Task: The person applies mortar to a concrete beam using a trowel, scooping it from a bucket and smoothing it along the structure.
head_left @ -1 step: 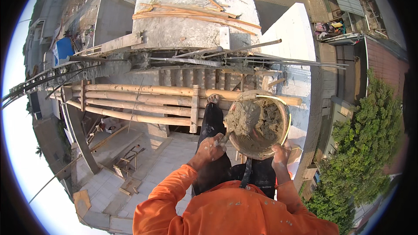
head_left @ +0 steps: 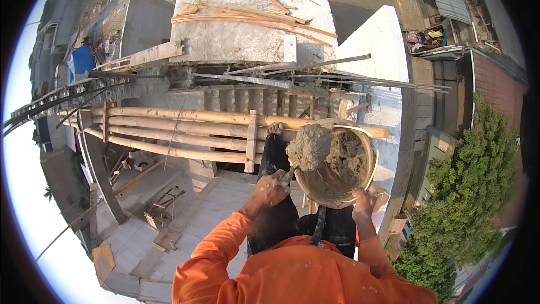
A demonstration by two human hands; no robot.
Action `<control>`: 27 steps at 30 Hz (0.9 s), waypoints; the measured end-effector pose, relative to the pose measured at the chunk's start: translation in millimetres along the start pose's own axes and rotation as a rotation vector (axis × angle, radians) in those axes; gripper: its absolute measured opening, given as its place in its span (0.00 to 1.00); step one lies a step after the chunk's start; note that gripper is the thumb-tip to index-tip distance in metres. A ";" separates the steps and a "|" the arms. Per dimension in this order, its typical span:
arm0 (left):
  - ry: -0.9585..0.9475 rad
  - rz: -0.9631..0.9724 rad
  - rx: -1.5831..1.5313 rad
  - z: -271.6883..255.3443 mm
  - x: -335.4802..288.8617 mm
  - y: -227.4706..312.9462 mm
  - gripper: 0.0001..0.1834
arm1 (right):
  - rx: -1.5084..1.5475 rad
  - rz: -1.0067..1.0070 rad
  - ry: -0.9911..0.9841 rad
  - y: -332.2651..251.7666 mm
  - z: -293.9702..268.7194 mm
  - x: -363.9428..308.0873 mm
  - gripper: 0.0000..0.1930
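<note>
Mortar lump (head_left: 309, 147) found at the left side of the bucket (head_left: 368, 155), higher and further left than in the preceding picture; remaining mortar (head_left: 347, 157) lies to its right. Judgement: the portion is scooped and being lifted clear. Left hand (head_left: 272, 188) appears closed round a trowel (head_left: 290, 177), mostly hidden. Right hand (head_left: 364, 199), well apart, clasps the bucket's near right rim. Wooden poles (head_left: 197, 115) extend leftward beyond.
</note>
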State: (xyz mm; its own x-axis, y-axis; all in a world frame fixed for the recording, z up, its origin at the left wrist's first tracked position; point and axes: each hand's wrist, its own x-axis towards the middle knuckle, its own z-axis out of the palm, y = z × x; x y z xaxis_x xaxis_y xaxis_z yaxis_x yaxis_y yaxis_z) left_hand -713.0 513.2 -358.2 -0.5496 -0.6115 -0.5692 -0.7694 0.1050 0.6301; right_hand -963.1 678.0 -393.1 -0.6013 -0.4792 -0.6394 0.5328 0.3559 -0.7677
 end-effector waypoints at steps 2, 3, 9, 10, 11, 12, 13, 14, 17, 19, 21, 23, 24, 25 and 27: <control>-0.042 -0.103 -0.272 -10.3 23.5 -41.8 0.17 | 0.033 0.043 0.056 11.7 -12.1 -3.0 0.15; -0.080 -0.219 -0.540 -17.9 40.5 -55.4 0.16 | 0.040 0.044 0.090 26.0 -30.2 -7.7 0.18; 0.050 -0.053 -2.124 -44.5 201.3 -211.9 0.15 | -0.083 0.171 0.152 5.4 9.2 -14.9 0.22; 0.063 0.070 -2.249 -46.3 218.1 -221.7 0.15 | -0.091 0.160 0.123 -0.7 16.2 -14.7 0.22; -0.008 0.099 -2.229 -39.3 220.3 -210.7 0.15 | -0.112 0.176 0.118 1.1 10.8 -14.3 0.23; -0.064 0.118 -2.205 -39.0 210.7 -189.1 0.15 | -0.164 0.191 0.144 6.5 -1.2 -17.2 0.23; -0.110 0.154 -2.164 -43.3 202.4 -175.6 0.15 | -0.203 0.200 0.152 15.7 -11.7 -16.3 0.24; -0.084 0.117 -2.091 -28.7 197.5 -189.7 0.16 | -0.205 0.203 0.145 18.9 -10.7 -15.6 0.24; -0.019 -0.083 -1.896 -23.4 171.6 -167.7 0.13 | -0.161 0.185 0.175 19.7 2.8 -16.5 0.24; 0.048 -0.298 -1.876 -30.7 185.0 -182.3 0.11 | -0.156 0.209 0.180 6.7 23.6 -19.3 0.24; 0.027 -0.279 -2.029 -35.9 215.0 -212.9 0.08 | -0.191 0.226 0.159 -1.0 36.7 -20.0 0.23; 0.119 -0.202 -2.014 -43.4 239.3 -241.6 0.06 | -0.270 0.235 0.115 -2.3 41.7 -19.3 0.23; 0.214 -0.207 -1.947 -47.6 245.8 -242.4 0.06 | -0.318 0.197 0.097 1.9 39.1 -17.9 0.23; 0.281 -0.241 -1.937 -50.6 251.2 -241.9 0.06 | -0.365 0.159 0.077 6.9 33.9 -16.7 0.23; 0.414 -0.334 -1.907 -51.2 247.9 -236.1 0.05 | -0.417 0.157 0.070 8.6 25.1 -23.4 0.22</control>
State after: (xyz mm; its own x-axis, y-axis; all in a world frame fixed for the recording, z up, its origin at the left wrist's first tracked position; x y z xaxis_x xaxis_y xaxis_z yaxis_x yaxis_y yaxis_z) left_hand -650.9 296.6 -620.9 -0.1700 -0.5677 -0.8055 0.6321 -0.6899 0.3528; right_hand -929.6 672.1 -383.7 -0.5789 -0.3434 -0.7396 0.3437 0.7197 -0.6032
